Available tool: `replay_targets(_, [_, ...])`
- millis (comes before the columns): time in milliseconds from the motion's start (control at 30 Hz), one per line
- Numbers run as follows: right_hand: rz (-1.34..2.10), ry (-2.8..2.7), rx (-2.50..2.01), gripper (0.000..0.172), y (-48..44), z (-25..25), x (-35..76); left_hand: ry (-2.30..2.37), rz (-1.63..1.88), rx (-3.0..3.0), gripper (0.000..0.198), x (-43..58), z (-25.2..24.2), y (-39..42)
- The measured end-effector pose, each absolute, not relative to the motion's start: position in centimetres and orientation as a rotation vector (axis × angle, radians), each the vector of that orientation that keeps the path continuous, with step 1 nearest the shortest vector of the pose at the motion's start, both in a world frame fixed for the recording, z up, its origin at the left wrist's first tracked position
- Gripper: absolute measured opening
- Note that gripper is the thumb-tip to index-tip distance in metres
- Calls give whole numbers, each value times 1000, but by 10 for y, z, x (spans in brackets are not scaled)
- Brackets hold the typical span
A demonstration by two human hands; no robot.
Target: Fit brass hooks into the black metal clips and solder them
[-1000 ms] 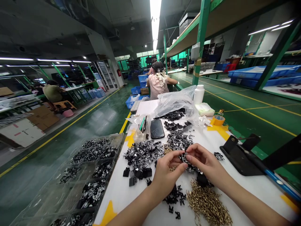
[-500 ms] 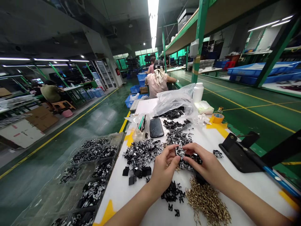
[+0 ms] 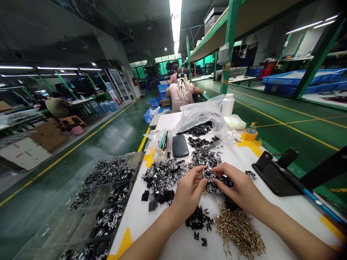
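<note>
My left hand (image 3: 191, 187) and my right hand (image 3: 234, 183) meet over the middle of the white table (image 3: 151, 231), fingertips close together. Between them is a small black-and-silver metal part (image 3: 208, 173), pinched by both hands; its exact kind is too small to make out. Beneath and beyond the fingers lies a heap of silver and black clips (image 3: 207, 157). Another heap of such clips (image 3: 162, 175) is left of my left hand. Below the hands are small black plastic pieces (image 3: 199, 219) and a pile of brass-coloured pins (image 3: 240, 229). Black square pieces (image 3: 153, 206) lie near my left wrist.
A compartment tray (image 3: 89, 220) of parts stands at the left. On the table are a phone (image 3: 180, 146), a pen holder (image 3: 159, 154), a plastic bag (image 3: 200, 115), a white bottle (image 3: 228, 105) and yellow tape (image 3: 249, 134). A black bench tool with a blue handle (image 3: 322, 206) is at right.
My right fingertips have shifted slightly on the small part, and the part's tilt looks a little different. Otherwise both hands stay in place; the view has moved very slightly.
</note>
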State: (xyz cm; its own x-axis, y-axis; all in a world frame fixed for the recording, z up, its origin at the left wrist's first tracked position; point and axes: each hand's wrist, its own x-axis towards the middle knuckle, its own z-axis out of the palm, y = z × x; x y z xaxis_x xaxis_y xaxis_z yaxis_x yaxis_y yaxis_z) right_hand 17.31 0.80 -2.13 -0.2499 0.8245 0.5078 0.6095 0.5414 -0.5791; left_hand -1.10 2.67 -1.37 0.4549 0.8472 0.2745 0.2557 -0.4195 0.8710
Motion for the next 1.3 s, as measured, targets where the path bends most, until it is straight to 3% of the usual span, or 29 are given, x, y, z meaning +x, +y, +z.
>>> replay_targets(467, [481,-1976,-1200,16,5,-22,171,921,860,2004,31,-11,-14,28])
replay_targets(1000, [499,-2022,-1263,10,5,-23,169,903,820,1648,30,-10,-10,29])
replay_targets(1200, [300,-2059,-1149,27,8,-23,168,881,843,1418,33,-10,-13,30])
replay_targets(1300, [214,-2081,-1137,26,9,-25,169,848,859,1368,31,-9,-14,31])
